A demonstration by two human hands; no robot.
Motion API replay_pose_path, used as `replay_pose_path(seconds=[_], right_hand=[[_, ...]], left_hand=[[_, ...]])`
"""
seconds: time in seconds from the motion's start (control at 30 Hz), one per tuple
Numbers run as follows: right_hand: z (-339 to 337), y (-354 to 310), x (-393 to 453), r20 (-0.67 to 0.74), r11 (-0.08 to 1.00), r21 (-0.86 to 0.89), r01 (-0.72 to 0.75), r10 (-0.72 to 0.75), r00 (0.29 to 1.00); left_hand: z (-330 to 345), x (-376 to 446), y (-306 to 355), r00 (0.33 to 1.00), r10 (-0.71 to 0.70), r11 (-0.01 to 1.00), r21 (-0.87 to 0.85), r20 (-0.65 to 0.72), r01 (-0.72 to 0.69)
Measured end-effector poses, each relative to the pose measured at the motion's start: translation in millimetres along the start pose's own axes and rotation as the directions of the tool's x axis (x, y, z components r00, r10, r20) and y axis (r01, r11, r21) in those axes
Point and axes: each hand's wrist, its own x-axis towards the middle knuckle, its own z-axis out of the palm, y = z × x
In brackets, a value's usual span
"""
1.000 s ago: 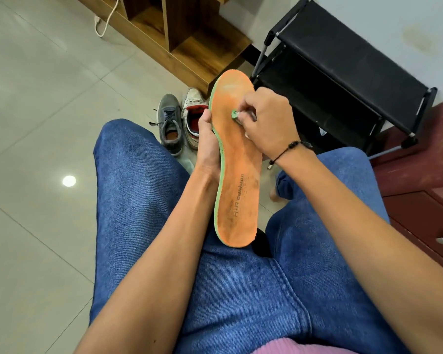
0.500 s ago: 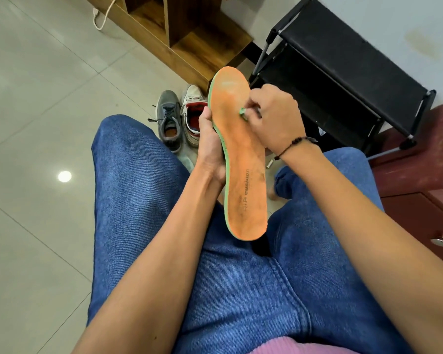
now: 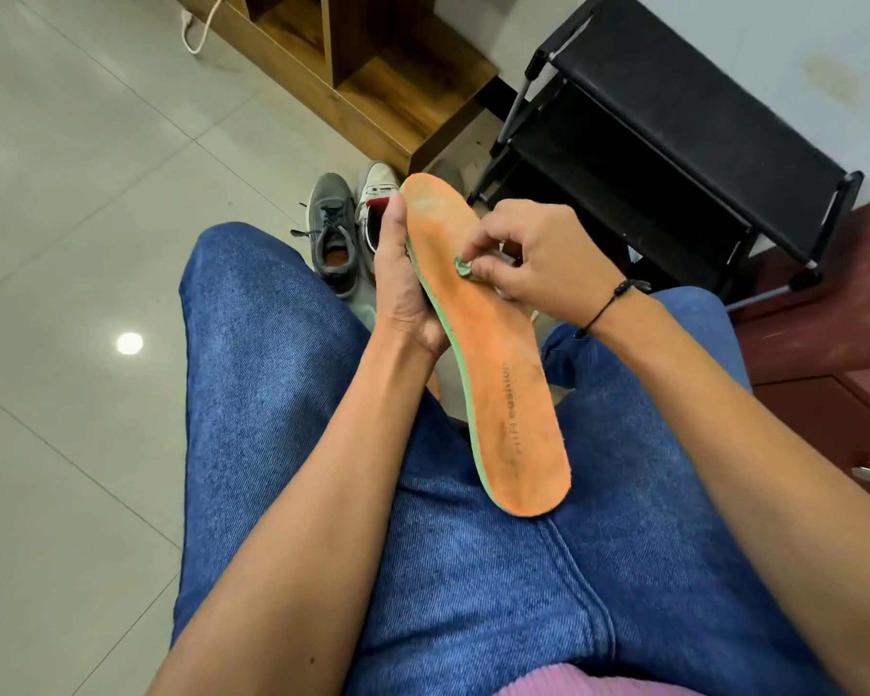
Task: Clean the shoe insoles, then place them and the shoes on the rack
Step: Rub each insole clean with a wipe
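Orange insole (image 3: 493,354): one; shoes: two, grey shoe (image 3: 333,233), white shoe (image 3: 375,193).

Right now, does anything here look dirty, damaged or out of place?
The orange insole is grimy, with dark smudges near its printed heel and a pale worn patch at the toe. The right hand pinches a small green wad against it. Nothing else stands out.

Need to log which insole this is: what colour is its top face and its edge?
Orange top face, green edge, on the insole; head view shows it best.
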Motion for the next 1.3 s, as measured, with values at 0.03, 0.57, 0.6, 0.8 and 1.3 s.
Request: replay_pose_path(seconds=[0.03, 0.57, 0.6, 0.8, 1.3], right_hand=[[4, 0, 0, -0.021, 1.000, -0.027, -0.007, 0.007, 1.000], [20, -1, 14, -0.264, 0.987, -0.071, -0.141, 0.118, 0.957], [18, 3, 19, -0.275, 0.982, -0.077, -0.174, 0.147, 0.950], [9, 3, 33, -0.263, 0.959, -0.040, -0.279, 0.259, 0.929], [15, -12, 44, -0.296, 0.956, 0.011, -0.294, 0.284, 0.912]], left_hand=[[-1, 0, -1, 1.000, -0.011, 1.000, -0.013, -0.013, 0.011], [4, -2, -7, 0.997, -0.045, 0.996, 0.072, -0.066, 0.049], [4, -3, -8, 0.997, -0.045, 0.995, 0.085, -0.055, 0.049], [6, -6, -6, 0.999, -0.041, 0.995, 0.095, -0.027, 0.043], [11, -8, -5, 0.997, -0.038, 0.996, 0.082, -0.064, 0.043]])
